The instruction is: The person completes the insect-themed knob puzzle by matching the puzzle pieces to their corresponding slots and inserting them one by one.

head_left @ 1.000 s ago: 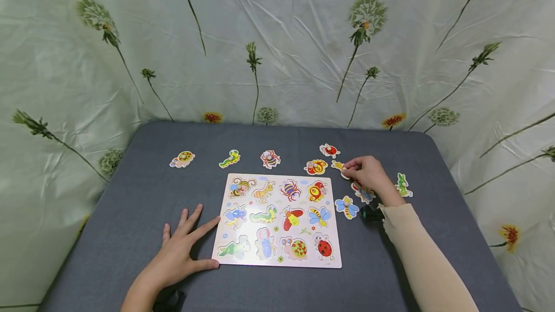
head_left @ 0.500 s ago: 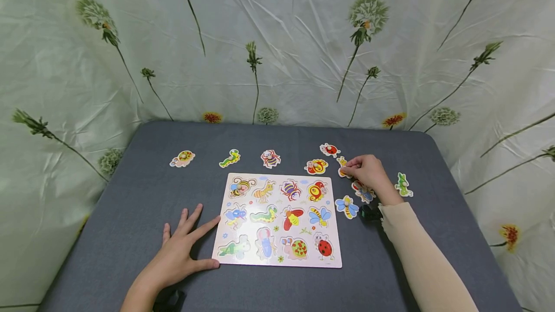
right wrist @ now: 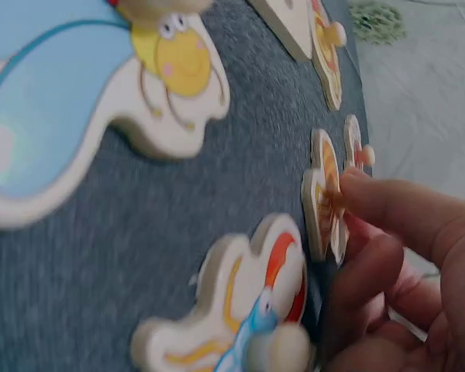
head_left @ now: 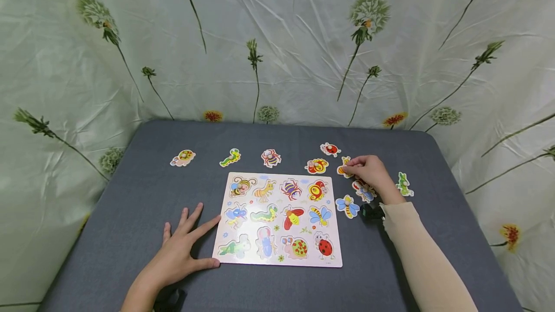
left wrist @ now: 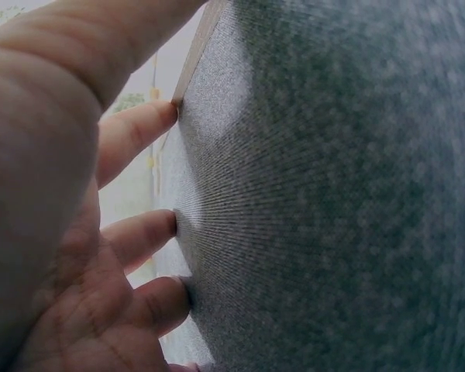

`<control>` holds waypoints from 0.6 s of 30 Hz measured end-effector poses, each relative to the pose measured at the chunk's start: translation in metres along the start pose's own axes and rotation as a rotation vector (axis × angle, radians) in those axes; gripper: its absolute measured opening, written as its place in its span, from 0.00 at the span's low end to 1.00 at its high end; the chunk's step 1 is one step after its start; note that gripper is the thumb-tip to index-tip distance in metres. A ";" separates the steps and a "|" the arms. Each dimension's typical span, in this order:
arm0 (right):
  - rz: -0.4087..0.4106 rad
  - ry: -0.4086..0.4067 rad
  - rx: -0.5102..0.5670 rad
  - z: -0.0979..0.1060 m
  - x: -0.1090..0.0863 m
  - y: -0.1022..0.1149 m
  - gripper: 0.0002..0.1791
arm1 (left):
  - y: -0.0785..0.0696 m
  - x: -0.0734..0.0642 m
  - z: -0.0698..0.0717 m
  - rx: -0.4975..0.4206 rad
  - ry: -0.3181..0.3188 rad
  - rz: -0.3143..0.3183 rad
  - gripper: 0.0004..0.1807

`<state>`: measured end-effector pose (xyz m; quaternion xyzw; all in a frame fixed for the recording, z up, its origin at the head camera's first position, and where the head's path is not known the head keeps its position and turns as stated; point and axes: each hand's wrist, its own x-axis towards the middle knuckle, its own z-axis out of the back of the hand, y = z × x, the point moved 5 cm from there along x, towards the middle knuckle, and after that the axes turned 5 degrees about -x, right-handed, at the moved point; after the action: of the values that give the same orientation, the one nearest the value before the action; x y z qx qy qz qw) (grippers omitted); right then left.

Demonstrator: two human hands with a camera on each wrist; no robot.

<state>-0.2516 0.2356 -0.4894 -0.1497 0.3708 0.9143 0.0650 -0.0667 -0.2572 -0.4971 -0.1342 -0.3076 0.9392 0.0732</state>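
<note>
A pale puzzle board printed with insects lies at the table's front middle. My left hand rests at its left side, fingers spread, with thumb and index fingertip touching the edge; the left wrist view shows that board edge beside the fingers. Beyond the far right corner, my right hand pinches the peg of a yellow-orange insect puzzle piece. In the right wrist view this piece stands between a red piece and a butterfly-like piece. Whether it is lifted I cannot tell.
Near the right hand lie a dragonfly piece, a blue-winged piece, a ladybug piece and a red-yellow piece. A spider, caterpillar and snail sit farther left. A green piece lies far right.
The yellow-orange piece has turned in the right hand from slanted to more upright, and shifted slightly right. The left hand and the board have stayed in place.
</note>
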 end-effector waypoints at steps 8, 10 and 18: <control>0.070 0.027 0.051 -0.002 0.000 -0.004 0.17 | 0.001 -0.002 -0.002 -0.019 -0.007 -0.020 0.59; 0.097 0.029 0.038 -0.003 0.000 -0.003 0.18 | 0.001 -0.002 -0.003 -0.023 -0.008 -0.023 0.58; 0.165 0.009 0.004 -0.005 0.001 -0.002 0.19 | 0.002 -0.002 -0.003 -0.018 -0.025 -0.040 0.58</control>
<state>-0.2508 0.2333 -0.4939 -0.1225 0.3839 0.9151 -0.0116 -0.0643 -0.2573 -0.5002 -0.1172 -0.3194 0.9364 0.0868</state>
